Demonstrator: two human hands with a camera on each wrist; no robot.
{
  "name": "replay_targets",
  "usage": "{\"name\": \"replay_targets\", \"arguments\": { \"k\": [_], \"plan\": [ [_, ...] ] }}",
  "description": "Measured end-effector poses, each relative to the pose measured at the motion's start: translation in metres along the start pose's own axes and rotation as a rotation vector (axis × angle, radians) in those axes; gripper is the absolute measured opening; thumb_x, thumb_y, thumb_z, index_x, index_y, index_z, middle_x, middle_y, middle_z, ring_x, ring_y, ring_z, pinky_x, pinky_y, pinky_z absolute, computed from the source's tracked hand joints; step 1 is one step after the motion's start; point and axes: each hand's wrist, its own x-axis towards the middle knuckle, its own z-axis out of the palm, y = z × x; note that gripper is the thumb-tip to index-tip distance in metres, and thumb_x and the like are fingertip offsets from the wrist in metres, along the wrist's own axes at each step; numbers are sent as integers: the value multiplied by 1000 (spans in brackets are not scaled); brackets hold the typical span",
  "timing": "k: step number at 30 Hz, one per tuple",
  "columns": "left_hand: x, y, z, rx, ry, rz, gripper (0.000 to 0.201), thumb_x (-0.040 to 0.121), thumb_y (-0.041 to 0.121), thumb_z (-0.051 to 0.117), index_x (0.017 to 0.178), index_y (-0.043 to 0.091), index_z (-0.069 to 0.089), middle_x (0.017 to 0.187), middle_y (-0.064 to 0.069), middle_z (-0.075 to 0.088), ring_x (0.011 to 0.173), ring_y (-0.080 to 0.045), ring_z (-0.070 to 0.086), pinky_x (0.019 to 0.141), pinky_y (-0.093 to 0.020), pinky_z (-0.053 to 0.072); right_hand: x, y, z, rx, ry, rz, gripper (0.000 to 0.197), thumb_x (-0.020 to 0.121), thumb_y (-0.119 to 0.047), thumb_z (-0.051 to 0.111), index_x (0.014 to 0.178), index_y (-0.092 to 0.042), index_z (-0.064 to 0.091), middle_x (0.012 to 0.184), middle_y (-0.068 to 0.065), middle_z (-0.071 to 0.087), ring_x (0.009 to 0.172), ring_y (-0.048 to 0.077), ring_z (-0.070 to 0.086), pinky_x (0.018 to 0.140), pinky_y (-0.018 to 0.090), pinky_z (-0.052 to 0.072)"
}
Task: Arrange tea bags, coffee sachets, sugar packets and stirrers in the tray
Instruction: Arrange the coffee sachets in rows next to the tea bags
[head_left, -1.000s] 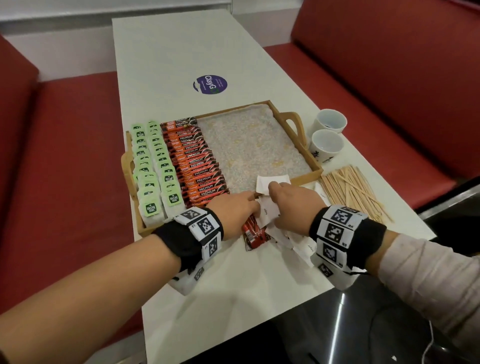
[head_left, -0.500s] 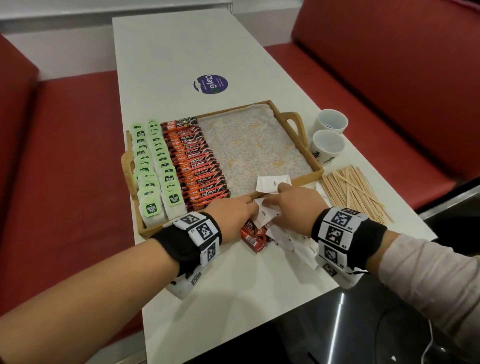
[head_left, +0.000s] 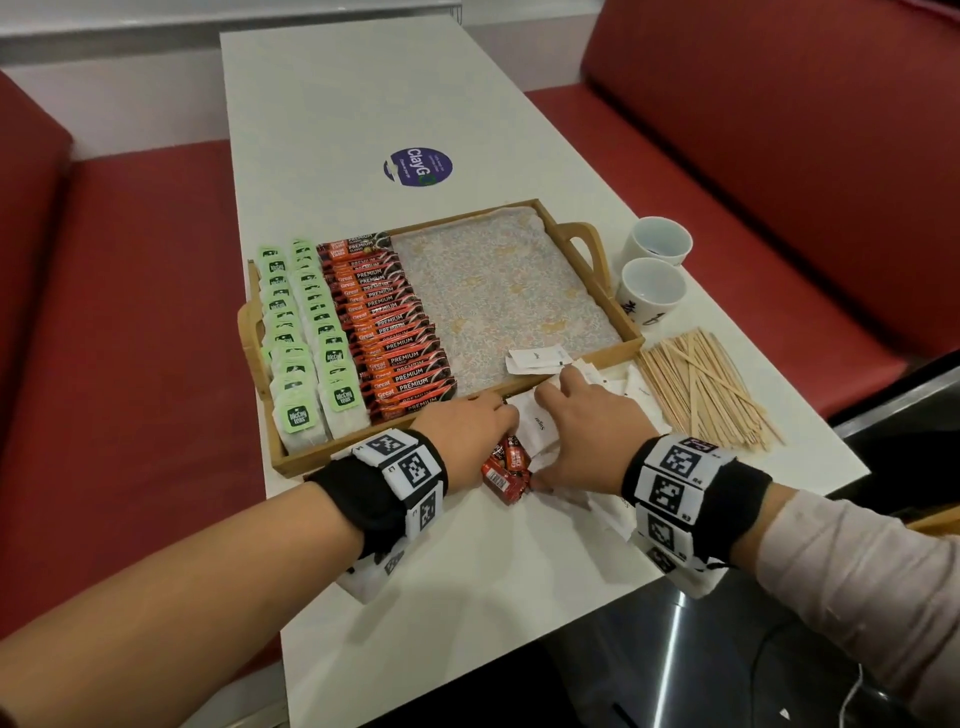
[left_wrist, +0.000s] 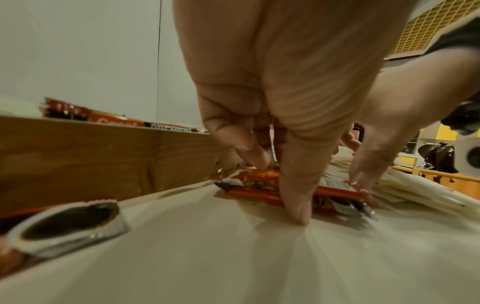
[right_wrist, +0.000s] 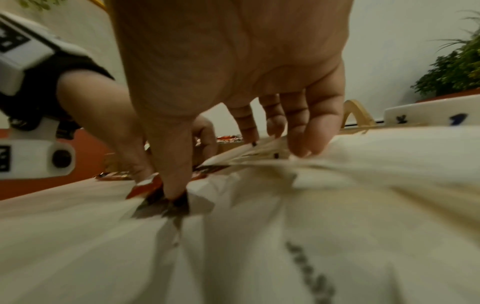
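The wooden tray (head_left: 584, 244) holds green tea bags (head_left: 296, 332) at its left, then rows of red coffee sachets (head_left: 395, 338). Two white sugar packets (head_left: 537, 359) lie in its near right corner on the patterned liner. Both hands are just in front of the tray. My left hand (head_left: 498, 421) pinches a small stack of loose coffee sachets (left_wrist: 249, 179) on the table, thumb tip down at its near side. My right hand (head_left: 571, 415) spans a pile of sugar packets (right_wrist: 337, 185), curled fingers on the far end and thumb at the near end. Wooden stirrers (head_left: 701, 384) lie to the right.
Two white cups (head_left: 657, 241) (head_left: 652, 291) stand beyond the tray's right handle. Another coffee sachet (left_wrist: 64, 224) lies under my left wrist beside the tray wall (left_wrist: 78, 156). A round sticker (head_left: 418, 165) marks the far table. Red benches flank the table.
My right hand has spread over the sugar pile, with its thumb drawn back toward me. The left hand has closed in on the loose coffee sachets, which shifted slightly.
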Motion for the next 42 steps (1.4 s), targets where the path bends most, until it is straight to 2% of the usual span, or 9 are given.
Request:
{"name": "replay_targets", "arguments": {
  "k": [8,13,16,19,24,31,35,40,42],
  "plan": [
    [-5,-4,2,-11,0,35,43,89,22,57,129,32,45,122,2,47,104,-22,56,70,-34,46,2,-2,2,25,11,19,65,69,-46,69,117,-20,35,113,2,35,88,19,45,62,31,38],
    [-9,-9,0,1,-18,36,33,91,22,55,123,29,50,118,1,47,100,-22,56,69,-36,49,4,1,0,58,28,35,61,71,-43,65,119,-19,36,112,2,36,83,18,43,63,30,38],
    [-8,-7,0,-3,3,52,46,91,22,55,133,31,39,121,1,46,102,-22,57,69,-37,50,6,3,0,91,43,40,59,71,-43,64,118,-19,37,111,2,37,80,17,43,62,30,39],
    [-5,0,-3,49,-7,100,51,94,21,48,141,34,32,127,-2,43,105,-23,56,65,-33,40,7,4,-2,106,35,38,58,72,-45,64,116,-18,38,111,2,38,80,17,44,63,30,41],
    [-3,-3,-3,59,-46,101,52,92,16,51,137,38,39,122,-2,43,103,-26,56,66,-35,45,4,4,-6,102,26,33,58,76,-47,61,119,-17,38,114,3,38,79,17,42,63,29,38],
    [-8,-10,-4,59,-61,104,40,87,27,63,125,29,52,125,-1,39,103,-23,54,75,-35,48,8,3,-2,81,14,43,57,71,-38,65,116,-19,38,111,1,38,76,18,45,59,29,39],
    [-10,-10,-1,74,-20,134,25,87,21,62,112,24,57,123,0,37,102,-22,51,72,-34,46,9,1,0,47,18,42,54,70,-36,65,114,-20,38,111,0,38,79,19,49,59,30,42],
    [-12,-7,4,171,-81,186,31,93,13,51,122,24,52,123,1,44,109,-21,46,69,-31,41,12,2,0,-8,6,21,60,69,-45,66,118,-22,39,113,-1,41,88,19,54,60,30,44],
    [-14,-8,4,195,-72,217,34,94,12,49,125,25,51,124,2,45,111,-20,42,74,-31,40,12,2,-2,-27,8,11,62,69,-52,65,118,-23,41,112,-1,42,88,19,54,60,29,42]
  ]
}}
